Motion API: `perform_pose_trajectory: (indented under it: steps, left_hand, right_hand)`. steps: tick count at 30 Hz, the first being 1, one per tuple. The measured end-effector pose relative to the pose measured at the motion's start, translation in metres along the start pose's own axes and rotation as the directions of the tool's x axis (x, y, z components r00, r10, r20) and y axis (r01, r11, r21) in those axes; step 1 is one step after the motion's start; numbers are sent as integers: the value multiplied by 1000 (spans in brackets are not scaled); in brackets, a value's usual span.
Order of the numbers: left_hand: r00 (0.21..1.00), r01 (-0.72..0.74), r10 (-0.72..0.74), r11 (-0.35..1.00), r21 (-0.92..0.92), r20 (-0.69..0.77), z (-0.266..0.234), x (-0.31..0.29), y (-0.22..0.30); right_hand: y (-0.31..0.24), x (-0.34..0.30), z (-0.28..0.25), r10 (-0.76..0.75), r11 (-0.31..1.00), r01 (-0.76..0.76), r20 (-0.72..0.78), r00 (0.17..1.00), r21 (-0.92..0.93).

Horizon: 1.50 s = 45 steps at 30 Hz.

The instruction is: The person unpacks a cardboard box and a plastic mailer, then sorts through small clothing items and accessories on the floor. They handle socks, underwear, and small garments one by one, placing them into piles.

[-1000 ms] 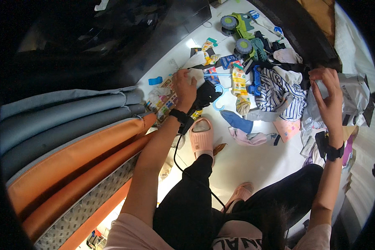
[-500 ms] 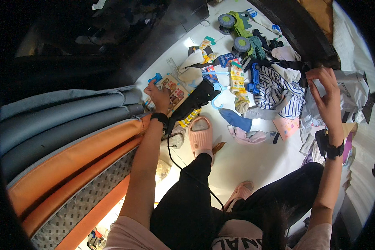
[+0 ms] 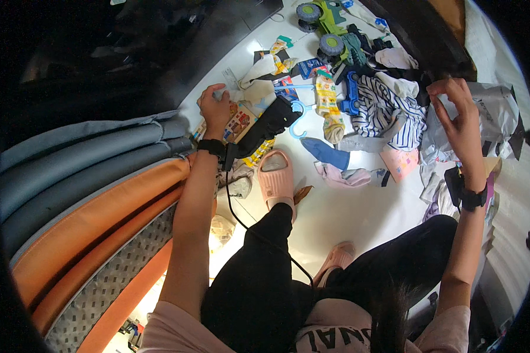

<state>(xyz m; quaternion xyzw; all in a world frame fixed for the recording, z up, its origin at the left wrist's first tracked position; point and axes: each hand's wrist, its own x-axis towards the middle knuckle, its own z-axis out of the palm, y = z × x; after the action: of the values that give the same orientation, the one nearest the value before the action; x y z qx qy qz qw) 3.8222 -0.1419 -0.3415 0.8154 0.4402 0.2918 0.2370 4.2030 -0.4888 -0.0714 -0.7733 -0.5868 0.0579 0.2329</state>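
My left hand [image 3: 215,113] is raised at the left, above a board with small coloured pictures [image 3: 241,122]. Its fingers are curled, and a small pale patch shows between them that I cannot make out. A black strap circles that wrist, with a long black device [image 3: 268,128] and cable beside it. My right hand [image 3: 460,115] is at the right, thumb and forefinger bent close together by dark cloth [image 3: 424,93]. Whether they grip it is hidden. Beneath that hand lies a crumpled grey-white plastic bag [image 3: 489,120]. A striped shirt [image 3: 388,112] is heaped nearby.
A green toy truck [image 3: 330,32], blue toy car [image 3: 351,97], yellow patterned sock [image 3: 328,106], blue hanger [image 3: 298,120], blue sock [image 3: 327,154] and pink card [image 3: 400,162] litter the floor. Folded grey and orange padded panels [image 3: 94,200] stand left. Pink slippers [image 3: 275,176] are on my feet.
The view has shifted, moving the floor things up and left. My left hand has risen from the board, and the blue thing at its fingers is no longer visible. My right hand keeps its pose.
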Motion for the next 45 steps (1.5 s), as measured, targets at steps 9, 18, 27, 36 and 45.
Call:
perform_pose_trajectory:
  steps: [9,18,27,36,45]
  left_hand:
    - [715,-228,87,967,114,694,-30,-69,54]
    - [869,-197,84,963,183,488,-35,-61,42]
    - [799,128,-190,981,147,570,-63,-53,18]
    - [629,-412,-124,784,465,767,-108,-136,7]
    - [583,385,-271,922,33,766,-109,-91,13]
  right_hand:
    - [8,-11,-5,57,998,-57,14,998,-6]
    - [7,-12,0,17,1000,-17,37,999,-8]
    - [11,-13,1,24,1000,-24,84,996,0]
    - [13,-8,3,0,1000,-2,107,994,25]
    - [2,-6,8,-18,999,13,116,993,48]
